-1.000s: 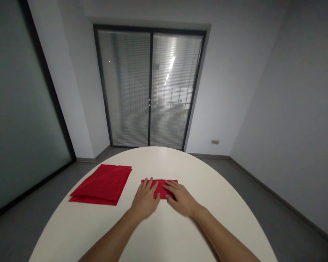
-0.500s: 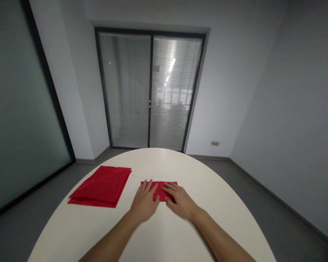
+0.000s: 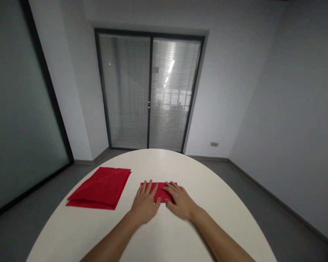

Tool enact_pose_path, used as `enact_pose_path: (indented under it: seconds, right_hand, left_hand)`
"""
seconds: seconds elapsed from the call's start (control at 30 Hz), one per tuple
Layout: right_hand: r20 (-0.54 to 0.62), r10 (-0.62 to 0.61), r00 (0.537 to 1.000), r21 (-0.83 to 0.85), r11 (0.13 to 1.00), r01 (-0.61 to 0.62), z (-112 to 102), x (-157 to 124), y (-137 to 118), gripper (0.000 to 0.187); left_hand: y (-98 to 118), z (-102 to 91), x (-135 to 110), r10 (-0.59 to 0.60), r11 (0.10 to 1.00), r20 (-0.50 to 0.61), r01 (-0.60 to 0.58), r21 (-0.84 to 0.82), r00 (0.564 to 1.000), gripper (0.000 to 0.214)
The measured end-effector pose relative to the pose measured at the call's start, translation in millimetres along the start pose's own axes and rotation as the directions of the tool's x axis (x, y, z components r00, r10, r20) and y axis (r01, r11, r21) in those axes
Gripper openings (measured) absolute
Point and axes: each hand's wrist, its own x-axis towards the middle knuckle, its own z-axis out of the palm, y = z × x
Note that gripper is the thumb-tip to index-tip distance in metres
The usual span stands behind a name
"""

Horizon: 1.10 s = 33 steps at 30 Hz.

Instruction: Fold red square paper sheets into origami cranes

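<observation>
A small red rectangle (image 3: 160,193), folded flat from thin cloth-like or paper-like material, lies in front of me. My left hand (image 3: 145,202) rests palm down over its left part, fingers spread and pointing away from me. Over its right part lies my right hand (image 3: 179,200), also flat with the fingers apart. Both hands press on the piece without grasping it, and they cover its two sides. Only the middle and a strip of the far edge show between them.
A larger stack of red folded sheets (image 3: 101,187) lies to the left of my hands. The white round table (image 3: 158,236) carries everything. Beyond its far edge stands a glass double door (image 3: 149,91) with blinds; a frosted glass panel (image 3: 19,116) is at left.
My hands and the red rectangle keep nearly the same place. The right fingers have shifted slightly, and the whole view has tilted a little.
</observation>
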Motion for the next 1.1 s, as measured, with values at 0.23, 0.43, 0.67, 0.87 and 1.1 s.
enact_pose_path:
  seconds: [0.23,0.43,0.67,0.87,1.1]
  right_hand:
    - [0.069,0.043,0.997,-0.061,0.997,-0.039,5.2,3.6,4.5,0.064]
    - [-0.022,0.006,1.0,-0.099,0.995,-0.008,3.2,5.2,3.2,0.065]
    - [-0.083,-0.064,0.994,-0.127,0.99,0.053,-5.0,1.2,-3.4,0.066]
    - [-0.032,-0.153,0.988,-0.076,0.986,0.15,-12.6,-5.2,0.7,0.071]
    - [-0.01,-0.25,0.968,0.029,0.968,0.25,-15.5,-11.4,10.3,0.076]
  left_hand:
    - [-4.6,-0.7,3.8,-0.102,0.993,-0.007,0.102,0.067,0.995,0.06]
    - [-2.6,-2.7,5.9,0.05,0.999,-0.152,-0.052,-0.008,0.987,0.051]
    - [-3.7,0.3,5.7,0.05,0.996,-0.1,-0.058,-0.07,0.994,0.046]
    - [-9.2,-3.3,8.5,0.082,0.991,-0.12,-0.093,-0.094,0.989,0.045]
    - [-20.9,-2.3,4.3,0.177,0.963,-0.122,-0.197,-0.182,0.977,0.037]
